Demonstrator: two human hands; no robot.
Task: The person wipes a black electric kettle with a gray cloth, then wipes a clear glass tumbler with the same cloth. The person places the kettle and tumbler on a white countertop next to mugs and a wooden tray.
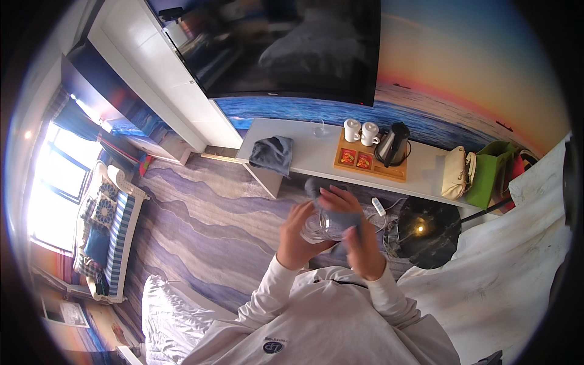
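Between my hands, in front of my chest, is a clear drinking glass (315, 228). My left hand (295, 235) is curled around its left side. My right hand (360, 237), slightly blurred, holds a grey-blue cloth (343, 223) against the glass's right side. Part of the cloth rises above the fingers. Beyond my hands, a second grey cloth (272, 153) lies over the front edge of a white wall desk (305, 157). Another clear glass (319, 128) stands near the back of that desk.
The desk bears a wooden tray (370, 171) with white mugs (351, 131), red packets and an electric kettle (393, 143), then a cream handbag (455, 175) and a green bag (488, 175). Below are a power strip (378, 206) and a black round table (433, 237). White bedding (492, 269) lies right.
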